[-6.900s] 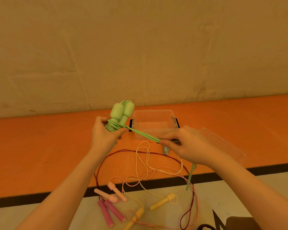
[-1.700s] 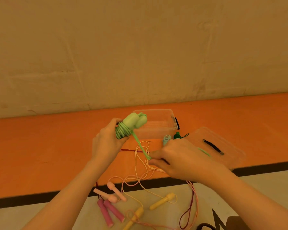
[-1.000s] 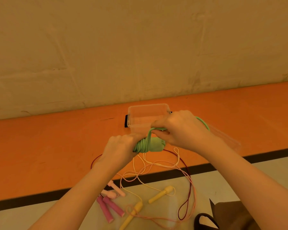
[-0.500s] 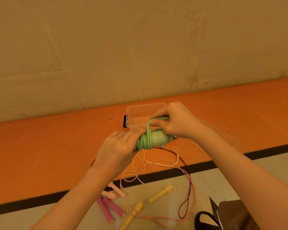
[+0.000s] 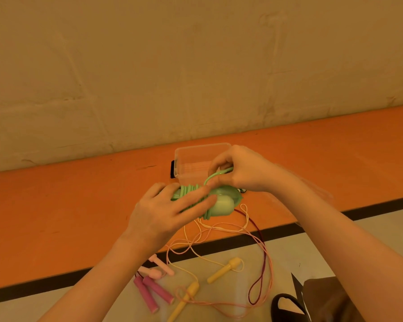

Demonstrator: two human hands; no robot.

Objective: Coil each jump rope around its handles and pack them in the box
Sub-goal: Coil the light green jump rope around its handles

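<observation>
Left hand (image 5: 163, 212) grip clamped on green jump rope (image 5: 216, 202), frame centre, coiled round pale handles; right hand (image 5: 244, 170) pinches its loose loop. Clear box (image 5: 186, 156) behind, orange floor, beige wall.

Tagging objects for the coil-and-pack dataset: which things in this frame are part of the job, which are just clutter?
Job:
- green jump rope, held by left hand, its loop pinched by right hand
- clear box
- yellow rope handles
- light pink handles
- dark pink handles

Lying about:
- black shoe
- box lid, faint
</observation>
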